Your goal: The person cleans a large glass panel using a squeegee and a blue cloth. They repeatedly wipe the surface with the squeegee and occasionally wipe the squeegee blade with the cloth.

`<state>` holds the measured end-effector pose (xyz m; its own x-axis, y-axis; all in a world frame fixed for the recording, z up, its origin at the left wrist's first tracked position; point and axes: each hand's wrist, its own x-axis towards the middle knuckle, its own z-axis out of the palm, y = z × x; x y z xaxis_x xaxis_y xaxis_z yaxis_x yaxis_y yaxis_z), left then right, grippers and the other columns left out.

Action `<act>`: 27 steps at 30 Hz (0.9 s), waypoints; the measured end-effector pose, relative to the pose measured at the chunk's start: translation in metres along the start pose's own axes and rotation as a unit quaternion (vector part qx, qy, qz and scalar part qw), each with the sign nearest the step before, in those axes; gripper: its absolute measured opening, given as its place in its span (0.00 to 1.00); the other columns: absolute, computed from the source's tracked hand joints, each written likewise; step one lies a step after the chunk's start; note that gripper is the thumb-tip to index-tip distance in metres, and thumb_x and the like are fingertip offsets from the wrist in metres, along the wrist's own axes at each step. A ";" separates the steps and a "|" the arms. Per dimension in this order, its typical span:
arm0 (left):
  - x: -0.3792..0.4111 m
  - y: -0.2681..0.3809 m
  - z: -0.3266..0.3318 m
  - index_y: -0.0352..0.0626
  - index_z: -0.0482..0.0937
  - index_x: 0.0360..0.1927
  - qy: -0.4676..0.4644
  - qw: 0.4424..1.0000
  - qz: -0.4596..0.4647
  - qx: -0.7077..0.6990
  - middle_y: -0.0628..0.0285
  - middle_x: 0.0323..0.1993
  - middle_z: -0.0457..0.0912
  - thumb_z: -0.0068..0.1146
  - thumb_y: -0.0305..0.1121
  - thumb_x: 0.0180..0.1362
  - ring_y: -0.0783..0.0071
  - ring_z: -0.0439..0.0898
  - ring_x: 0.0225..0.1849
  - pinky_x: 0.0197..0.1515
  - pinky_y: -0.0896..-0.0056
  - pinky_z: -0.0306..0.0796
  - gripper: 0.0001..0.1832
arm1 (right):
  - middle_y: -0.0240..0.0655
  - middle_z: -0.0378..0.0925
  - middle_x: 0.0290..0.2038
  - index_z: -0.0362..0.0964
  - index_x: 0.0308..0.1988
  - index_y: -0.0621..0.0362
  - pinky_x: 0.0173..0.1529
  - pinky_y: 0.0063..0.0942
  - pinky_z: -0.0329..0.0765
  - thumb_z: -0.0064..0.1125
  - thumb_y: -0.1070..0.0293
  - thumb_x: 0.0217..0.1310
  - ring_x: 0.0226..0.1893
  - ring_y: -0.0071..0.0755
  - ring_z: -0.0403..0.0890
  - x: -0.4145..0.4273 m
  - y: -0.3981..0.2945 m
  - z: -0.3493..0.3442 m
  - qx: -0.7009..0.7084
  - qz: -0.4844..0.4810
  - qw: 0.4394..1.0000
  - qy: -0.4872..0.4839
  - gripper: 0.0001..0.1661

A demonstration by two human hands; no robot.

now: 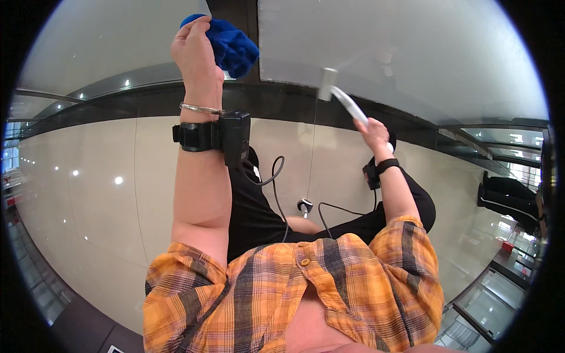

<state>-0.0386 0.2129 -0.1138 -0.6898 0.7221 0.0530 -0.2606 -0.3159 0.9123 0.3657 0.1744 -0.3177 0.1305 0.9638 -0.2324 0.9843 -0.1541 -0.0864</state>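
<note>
My left hand [194, 50] is raised at the upper left, its fingers closed on a blue cloth [236, 50] that hangs to the right in front of a dark upright strip. In my right hand [376, 134] is the white handle of a T-shaped tool [351, 106]. Its pale, roller-like head [327, 84] points up and left; blur hides the exact kind. Behind that head stands a grey, glossy panel [410, 57], glass by its look, with a dark base [287, 97]. Whether the head touches the panel, I cannot tell.
Cabled black devices are strapped to both wrists, the left one [236, 137] being larger; its cable [276, 176] loops near my legs. Below me is a chair with a metal caster-like part [304, 205] on beige tile floor [97, 185]. A dark-clothed person [507, 200] appears at right, above a glass display case [490, 300].
</note>
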 end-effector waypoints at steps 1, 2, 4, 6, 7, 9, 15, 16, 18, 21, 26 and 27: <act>-0.001 0.000 0.000 0.37 0.82 0.29 -0.001 1.000 0.002 0.004 0.67 0.29 0.78 0.55 0.24 0.52 0.80 0.72 0.33 0.38 0.80 0.65 0.05 | 0.46 0.82 0.33 0.77 0.37 0.57 0.40 0.44 0.79 0.53 0.34 0.56 0.37 0.49 0.83 -0.005 -0.024 -0.003 0.026 -0.038 0.999 -0.006 0.33; -0.001 0.000 0.001 0.37 0.82 0.29 -0.002 1.000 0.004 0.011 0.66 0.29 0.78 0.55 0.24 0.52 0.80 0.72 0.33 0.38 0.80 0.65 0.05 | 0.46 0.81 0.33 0.77 0.37 0.57 0.40 0.44 0.79 0.53 0.36 0.57 0.37 0.50 0.83 -0.006 -0.051 -0.003 0.048 -0.065 0.997 -0.015 0.32; -0.002 0.001 0.003 0.37 0.82 0.29 -0.001 1.000 0.011 0.028 0.66 0.29 0.78 0.55 0.24 0.52 0.79 0.73 0.33 0.39 0.81 0.66 0.05 | 0.46 0.81 0.34 0.76 0.38 0.58 0.40 0.44 0.79 0.54 0.39 0.57 0.37 0.50 0.83 0.001 -0.109 0.004 0.099 -0.116 0.988 -0.029 0.30; -0.004 0.000 0.007 0.37 0.83 0.29 -0.001 0.999 0.018 0.042 0.65 0.29 0.78 0.55 0.23 0.52 0.78 0.73 0.33 0.40 0.81 0.66 0.05 | 0.46 0.81 0.35 0.76 0.38 0.58 0.41 0.43 0.78 0.56 0.42 0.58 0.38 0.50 0.83 0.004 -0.161 0.005 0.130 -0.138 0.981 -0.033 0.28; -0.003 0.001 0.007 0.37 0.83 0.30 -0.002 0.999 0.014 0.039 0.65 0.30 0.79 0.55 0.23 0.52 0.78 0.74 0.33 0.40 0.81 0.66 0.05 | 0.46 0.81 0.36 0.76 0.38 0.58 0.43 0.43 0.78 0.56 0.44 0.58 0.39 0.50 0.82 0.004 -0.182 0.001 0.134 -0.140 0.980 -0.036 0.26; 0.000 0.000 0.003 0.36 0.83 0.30 -0.005 1.000 -0.005 0.029 0.64 0.31 0.79 0.55 0.23 0.52 0.77 0.74 0.35 0.41 0.80 0.67 0.06 | 0.47 0.81 0.35 0.76 0.36 0.59 0.43 0.44 0.77 0.55 0.44 0.59 0.40 0.52 0.81 0.013 -0.192 0.007 0.136 -0.142 0.980 -0.023 0.26; -0.006 0.005 0.005 0.37 0.83 0.30 -0.002 0.997 0.007 0.074 0.65 0.31 0.78 0.54 0.24 0.52 0.79 0.72 0.37 0.43 0.79 0.65 0.06 | 0.39 0.83 0.37 0.79 0.39 0.52 0.44 0.40 0.79 0.59 0.42 0.55 0.40 0.43 0.84 0.027 -0.073 -0.010 -0.013 -0.053 0.998 -0.013 0.25; -0.008 0.005 0.006 0.37 0.83 0.31 0.000 0.997 0.004 0.075 0.65 0.31 0.78 0.54 0.24 0.53 0.79 0.72 0.37 0.43 0.79 0.65 0.07 | 0.40 0.83 0.37 0.79 0.39 0.52 0.44 0.39 0.79 0.60 0.42 0.55 0.40 0.43 0.84 0.025 -0.049 -0.019 -0.043 -0.035 0.998 0.003 0.25; -0.009 0.005 0.007 0.37 0.83 0.32 -0.004 0.998 -0.006 0.068 0.64 0.33 0.79 0.53 0.24 0.53 0.77 0.73 0.39 0.46 0.77 0.65 0.07 | 0.40 0.83 0.38 0.80 0.39 0.53 0.44 0.39 0.79 0.61 0.43 0.54 0.40 0.44 0.83 0.021 -0.007 -0.044 -0.095 -0.009 0.995 0.032 0.25; -0.003 -0.007 0.003 0.37 0.84 0.34 -0.019 0.999 -0.019 0.044 0.61 0.37 0.81 0.53 0.24 0.53 0.73 0.74 0.43 0.53 0.74 0.65 0.08 | 0.41 0.83 0.38 0.80 0.38 0.55 0.45 0.38 0.79 0.64 0.46 0.53 0.41 0.45 0.83 0.015 0.026 -0.102 -0.151 0.002 0.987 0.060 0.24; -0.005 -0.007 0.005 0.37 0.82 0.31 -0.033 0.999 -0.029 0.005 0.65 0.31 0.79 0.52 0.24 0.54 0.78 0.74 0.35 0.41 0.79 0.66 0.07 | 0.41 0.83 0.37 0.80 0.38 0.56 0.44 0.38 0.80 0.66 0.47 0.52 0.40 0.46 0.83 -0.011 0.046 -0.217 -0.265 0.013 0.958 0.104 0.24; -0.007 -0.007 0.005 0.37 0.82 0.30 -0.033 0.999 -0.029 0.000 0.66 0.29 0.78 0.52 0.23 0.54 0.80 0.73 0.31 0.37 0.82 0.66 0.06 | 0.40 0.83 0.37 0.80 0.38 0.55 0.43 0.38 0.80 0.66 0.47 0.52 0.40 0.45 0.83 -0.017 0.049 -0.242 -0.288 0.017 0.951 0.107 0.23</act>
<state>-0.0287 0.2127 -0.1182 -0.6275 0.7781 0.0277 -0.2989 -0.2735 0.9142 0.4408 0.2030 -0.0839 0.1241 0.9921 -0.0172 0.8727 -0.1009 0.4777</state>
